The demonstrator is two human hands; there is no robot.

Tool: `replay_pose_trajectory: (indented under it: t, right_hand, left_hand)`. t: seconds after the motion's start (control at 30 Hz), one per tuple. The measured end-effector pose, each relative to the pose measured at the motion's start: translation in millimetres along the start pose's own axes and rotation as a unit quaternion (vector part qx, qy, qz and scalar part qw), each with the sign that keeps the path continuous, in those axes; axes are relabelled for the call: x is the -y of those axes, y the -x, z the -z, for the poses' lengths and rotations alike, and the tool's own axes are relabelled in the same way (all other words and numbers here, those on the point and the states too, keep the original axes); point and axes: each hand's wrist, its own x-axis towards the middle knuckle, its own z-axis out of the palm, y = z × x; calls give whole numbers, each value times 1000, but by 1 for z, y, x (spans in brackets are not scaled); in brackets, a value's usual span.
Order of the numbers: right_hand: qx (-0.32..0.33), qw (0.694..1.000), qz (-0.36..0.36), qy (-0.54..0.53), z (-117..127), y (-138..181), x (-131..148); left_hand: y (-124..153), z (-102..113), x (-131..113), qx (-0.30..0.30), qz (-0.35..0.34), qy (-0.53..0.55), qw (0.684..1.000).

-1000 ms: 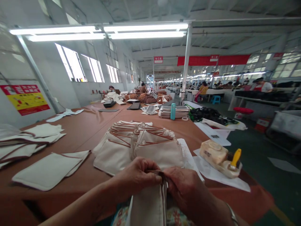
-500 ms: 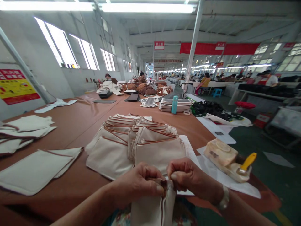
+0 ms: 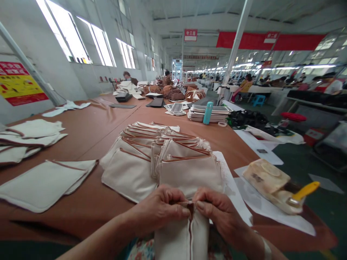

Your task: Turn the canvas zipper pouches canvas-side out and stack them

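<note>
Between my two hands hangs a cream fabric piece [image 3: 175, 240] with a brown-edged seam down its middle. My left hand [image 3: 165, 206] pinches its top edge left of the seam, thumb on the near side. On the other side of the seam, my right hand [image 3: 213, 206] grips the same edge between thumb and fingers. A small brown patch shows at the top between the thumbs. Just beyond my hands lies a heap of similar cream pieces with brown edging [image 3: 189, 171] on the brown table [image 3: 89, 144].
More cream pieces [image 3: 38, 184] lie at the left. At the right, a stained container [image 3: 267, 177] with a yellow-handled tool [image 3: 306, 191] sits on white sheets. A turquoise bottle [image 3: 208, 113] stands by stacked panels [image 3: 195, 113]. Several people work farther back.
My right hand has turned and its fingers now lie along the fabric's top edge, level with my left. The fabric's top has opened out flatter. The view has tilted down slightly.
</note>
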Motion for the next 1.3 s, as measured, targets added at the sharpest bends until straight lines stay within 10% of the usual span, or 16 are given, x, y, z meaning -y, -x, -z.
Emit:
replay_pose_trajectory:
  t: [0.4,0.53,0.9,1.1,1.3]
  right_hand:
    - [5,993,38,110,0,-11,7]
    - [-9,988,109,108,2,-8,5]
    - [47,902,297,310,16,0,-5]
    - [57,992,52,102,22,2,9]
    - [169,973,-28,153,31,-12,21]
  left_hand:
    - [0,3,6,-42,-5,-129,991]
    - [1,3,6,-29,20,-2,999]
    - [-10,1,5,11,47,-5,999]
    - [-7,0,-1,23,-50,-156,986]
    - [-4,-2,-7,21,-113,-254,960]
